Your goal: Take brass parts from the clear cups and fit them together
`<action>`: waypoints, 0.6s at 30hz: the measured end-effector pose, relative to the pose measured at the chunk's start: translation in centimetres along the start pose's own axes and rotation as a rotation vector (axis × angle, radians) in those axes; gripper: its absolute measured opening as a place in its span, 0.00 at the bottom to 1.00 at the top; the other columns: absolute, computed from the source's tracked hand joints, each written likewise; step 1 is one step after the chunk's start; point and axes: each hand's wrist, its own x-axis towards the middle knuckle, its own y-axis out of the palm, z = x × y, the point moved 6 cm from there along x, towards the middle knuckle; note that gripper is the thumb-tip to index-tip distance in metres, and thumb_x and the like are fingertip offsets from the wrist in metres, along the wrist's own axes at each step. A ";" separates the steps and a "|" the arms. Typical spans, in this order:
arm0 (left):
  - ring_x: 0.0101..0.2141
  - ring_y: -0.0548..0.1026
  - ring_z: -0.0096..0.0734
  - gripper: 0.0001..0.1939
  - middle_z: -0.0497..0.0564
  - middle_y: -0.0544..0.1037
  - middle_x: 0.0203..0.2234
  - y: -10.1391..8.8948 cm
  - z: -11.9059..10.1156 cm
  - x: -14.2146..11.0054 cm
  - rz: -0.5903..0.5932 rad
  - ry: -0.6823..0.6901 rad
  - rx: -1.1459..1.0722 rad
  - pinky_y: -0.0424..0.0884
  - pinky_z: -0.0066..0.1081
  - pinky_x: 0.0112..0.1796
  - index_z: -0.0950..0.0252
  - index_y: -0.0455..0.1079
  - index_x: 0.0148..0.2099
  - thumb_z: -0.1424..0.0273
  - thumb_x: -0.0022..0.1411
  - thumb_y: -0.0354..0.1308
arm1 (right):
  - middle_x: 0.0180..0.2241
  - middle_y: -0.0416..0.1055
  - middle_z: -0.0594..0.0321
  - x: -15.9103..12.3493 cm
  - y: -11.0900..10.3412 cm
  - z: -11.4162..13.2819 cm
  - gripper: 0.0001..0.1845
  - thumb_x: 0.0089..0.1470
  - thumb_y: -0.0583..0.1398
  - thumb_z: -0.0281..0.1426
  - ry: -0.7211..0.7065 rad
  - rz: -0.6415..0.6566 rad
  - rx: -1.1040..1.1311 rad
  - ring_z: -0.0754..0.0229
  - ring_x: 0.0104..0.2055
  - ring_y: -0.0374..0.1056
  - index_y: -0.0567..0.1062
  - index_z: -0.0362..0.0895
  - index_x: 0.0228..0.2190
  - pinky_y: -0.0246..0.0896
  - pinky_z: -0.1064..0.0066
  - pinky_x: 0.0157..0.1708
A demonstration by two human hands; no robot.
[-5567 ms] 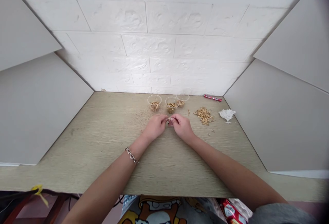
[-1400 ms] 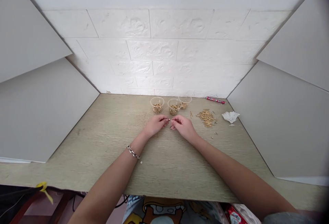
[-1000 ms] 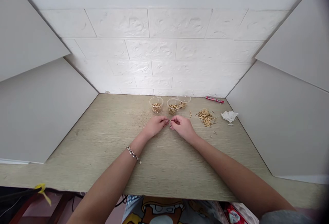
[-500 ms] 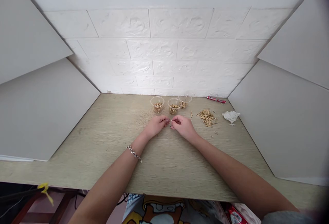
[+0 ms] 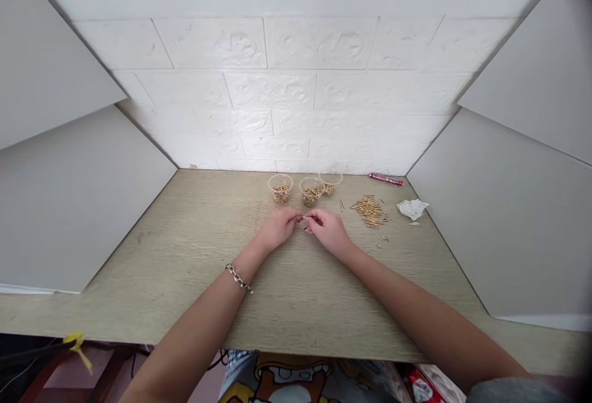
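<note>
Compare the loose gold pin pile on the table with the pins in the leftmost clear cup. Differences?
The loose pin pile lies spread flat on the bare table, right of the right hand; the pins in the leftmost cup are heaped inside a clear wall, beyond the left hand. The pile's pins look long and roughly parallel; the cup's look shorter and jumbled, though they are small in view. Both are gold-coloured metal, and neither hand touches them.

Small assembly workstation, wooden bench (image 5: pixel 185 255), white partition panels (image 5: pixel 69 205), faux-brick wall (image 5: pixel 287 82), cups of brass pins (image 5: pixel 310 192)
</note>
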 end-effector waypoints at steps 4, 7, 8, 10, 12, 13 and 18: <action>0.30 0.67 0.27 0.10 0.50 0.72 0.26 -0.2 -0.4 -0.2 -0.028 0.066 0.068 0.61 0.26 0.33 0.68 0.68 0.34 0.77 0.57 0.45 | 0.24 0.70 0.64 -0.2 -0.1 0.5 0.07 0.49 0.52 0.31 -0.069 -0.010 -0.081 0.64 0.26 0.69 0.69 0.42 0.29 0.63 0.72 0.28; 0.29 0.67 0.28 0.10 0.51 0.71 0.26 -0.2 -0.7 -0.3 -0.020 0.100 0.104 0.62 0.27 0.32 0.68 0.68 0.34 0.79 0.56 0.44 | 0.24 0.70 0.65 -0.3 -0.1 0.7 0.08 0.50 0.51 0.30 -0.120 -0.013 -0.143 0.64 0.25 0.68 0.69 0.43 0.29 0.62 0.72 0.29; 0.30 0.67 0.29 0.11 0.51 0.72 0.26 -0.2 -0.8 -0.3 -0.020 0.106 0.113 0.62 0.27 0.32 0.69 0.68 0.34 0.78 0.56 0.44 | 0.23 0.69 0.65 -0.4 -0.1 0.8 0.07 0.50 0.51 0.30 -0.139 -0.017 -0.165 0.65 0.25 0.68 0.69 0.43 0.29 0.61 0.73 0.29; 0.30 0.67 0.29 0.11 0.52 0.72 0.26 -0.3 -0.9 -0.3 -0.024 0.110 0.127 0.62 0.28 0.33 0.68 0.68 0.34 0.78 0.57 0.44 | 0.23 0.69 0.65 -0.4 -0.2 1.0 0.07 0.50 0.51 0.29 -0.174 -0.024 -0.204 0.65 0.25 0.68 0.69 0.43 0.28 0.61 0.73 0.29; 0.31 0.67 0.29 0.11 0.52 0.72 0.27 -0.4 -1.0 -0.4 -0.021 0.103 0.138 0.62 0.28 0.34 0.68 0.68 0.35 0.77 0.58 0.43 | 0.24 0.69 0.65 -0.5 -0.2 1.1 0.07 0.51 0.51 0.29 -0.188 -0.030 -0.218 0.65 0.25 0.68 0.69 0.43 0.29 0.60 0.73 0.29; 0.31 0.67 0.29 0.11 0.52 0.72 0.27 -0.3 -1.0 -0.4 -0.017 0.098 0.141 0.63 0.28 0.34 0.68 0.68 0.36 0.77 0.58 0.43 | 0.24 0.69 0.65 -0.5 -0.2 1.1 0.07 0.51 0.51 0.29 -0.183 -0.033 -0.210 0.65 0.25 0.68 0.69 0.43 0.29 0.60 0.73 0.29; 0.32 0.67 0.31 0.11 0.53 0.71 0.27 -0.2 -1.1 -0.3 -0.018 0.083 0.150 0.62 0.29 0.34 0.68 0.68 0.35 0.77 0.58 0.43 | 0.22 0.69 0.66 -0.5 -0.2 0.8 0.07 0.50 0.51 0.29 -0.107 -0.036 -0.125 0.65 0.25 0.68 0.68 0.43 0.29 0.61 0.74 0.28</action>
